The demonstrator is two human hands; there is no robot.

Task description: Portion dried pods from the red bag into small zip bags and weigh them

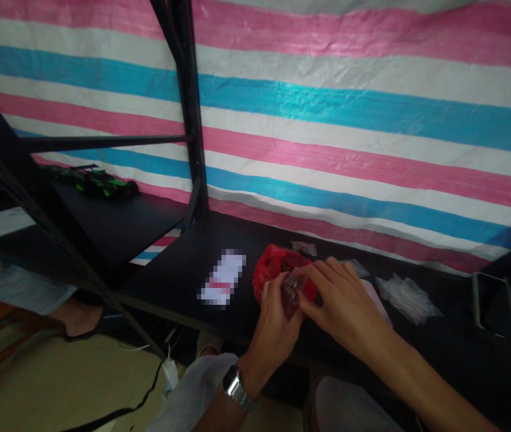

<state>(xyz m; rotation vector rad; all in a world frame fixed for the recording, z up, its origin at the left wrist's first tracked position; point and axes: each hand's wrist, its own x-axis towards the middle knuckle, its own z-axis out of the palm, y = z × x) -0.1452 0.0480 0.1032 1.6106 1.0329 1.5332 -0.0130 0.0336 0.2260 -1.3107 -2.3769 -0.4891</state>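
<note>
Both hands meet over the front part of a black shelf board [183, 264], just in front of a red plastic bag [269, 264] that lies crumpled on it. The left hand [277, 318], with a metal wristwatch [237, 387] on its wrist, rises from below with the fingers curled, and pinches the lower left edge of a small clear pouch [292, 291]. The right hand [343, 306] comes in from the lower right, palm down, with the thumb and forefinger closed on the upper right edge of the same pouch and the remaining fingers loosely extended. The pouch is held between the two hands, slightly above the board and touching or nearly touching the red bag; its contents appear dark, but cannot be identified. To the left of the red bag lies a white card or label [223, 277], whose surface is blurred out. Behind the red bag, near the striped tarpaulin [372, 120], lies another small clear pouch [304, 247]. To the right of the right hand rests a loose pile of clear plastic pouches [406, 297], and further right a phone [493, 305] lies flat on the board. On the lower black shelf at left stands a black and green toy car [95, 180]. A black upright post [187, 108] separates the two shelf sections.
</note>
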